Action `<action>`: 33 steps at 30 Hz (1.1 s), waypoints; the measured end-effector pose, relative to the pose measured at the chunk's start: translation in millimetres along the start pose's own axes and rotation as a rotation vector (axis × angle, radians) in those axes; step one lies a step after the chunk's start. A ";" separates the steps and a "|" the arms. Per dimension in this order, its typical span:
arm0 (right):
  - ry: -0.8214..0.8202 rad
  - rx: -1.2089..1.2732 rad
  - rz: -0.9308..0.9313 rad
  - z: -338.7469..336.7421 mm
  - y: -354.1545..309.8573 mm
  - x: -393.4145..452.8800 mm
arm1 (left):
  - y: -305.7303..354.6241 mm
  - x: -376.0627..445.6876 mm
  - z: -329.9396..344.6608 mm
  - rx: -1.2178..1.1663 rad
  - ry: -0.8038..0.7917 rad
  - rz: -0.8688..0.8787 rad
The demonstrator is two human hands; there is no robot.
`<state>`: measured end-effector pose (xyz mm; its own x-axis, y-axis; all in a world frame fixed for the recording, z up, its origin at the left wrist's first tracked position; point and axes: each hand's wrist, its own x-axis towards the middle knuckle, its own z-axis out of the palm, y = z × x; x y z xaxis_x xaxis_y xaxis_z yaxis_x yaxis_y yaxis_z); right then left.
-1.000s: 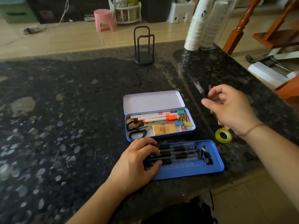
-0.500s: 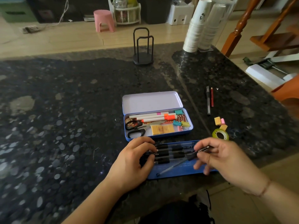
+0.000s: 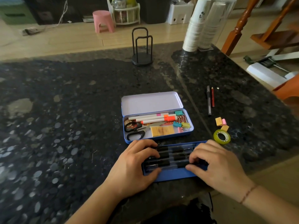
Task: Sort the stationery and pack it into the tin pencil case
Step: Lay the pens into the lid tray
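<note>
Head view, from the counter's left to its right: a person's left hand [image 3: 134, 165] and right hand [image 3: 216, 164] rest on a row of black pens [image 3: 174, 156] in a blue tray [image 3: 171, 176] at the near edge of the dark stone counter [image 3: 64, 110]. Both hands have fingers curled down over the pens — pressing rather than lifting, it seems. The pens lie side by side, long axis left to right, parallel to the near edge; which way the tips point is hard to tell. Just behind the tray sits the open tin pencil case [image 3: 150, 103], lid tipped back, holding markers [image 3: 152, 118], scissors [image 3: 137, 130], binder clips [image 3: 182, 121] and erasers [image 3: 162, 130]. To do this step well, the pens should likely be squared flush and flat so the tray seats level. Toward the right edge lie a loose pen [image 3: 208, 101] and a red pencil [image 3: 212, 97], pointing front to back, small erasers [image 3: 221, 122] and a tape roll [image 3: 222, 136] — not yet packed.
</note>
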<state>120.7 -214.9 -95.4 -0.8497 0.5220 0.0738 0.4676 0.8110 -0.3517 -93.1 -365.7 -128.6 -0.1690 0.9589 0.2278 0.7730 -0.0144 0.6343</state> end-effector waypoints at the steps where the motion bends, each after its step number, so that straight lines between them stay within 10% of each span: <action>1: -0.008 -0.012 -0.018 -2.2 0.0 1.1 | -0.2 0.0 0.3 0.003 0.000 0.000; 7: 0.267 -0.046 0.283 -38.4 46.6 60.7 | 0.9 0.1 -0.2 0.006 -0.008 -0.002; 13: 0.024 -0.463 0.715 -25.2 94.8 125.8 | 2.7 0.5 -0.9 -0.029 0.006 0.007; 19: 0.044 -0.506 0.724 -26.6 83.6 129.6 | 2.3 0.2 -2.2 -0.030 -0.014 -0.001; 25: 0.306 -0.024 0.424 -71.7 42.4 53.6 | 1.4 0.7 -2.9 0.016 -0.055 0.022; 33: 0.151 0.271 0.305 -41.9 20.4 -35.1 | -1.3 0.7 4.5 -0.002 0.022 -0.024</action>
<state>170.3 -205.6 -66.1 -0.6281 0.7760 0.0573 0.5938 0.5256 -0.6092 -91.4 -363.8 -132.6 -0.2009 0.9524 0.2292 0.7671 0.0074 0.6415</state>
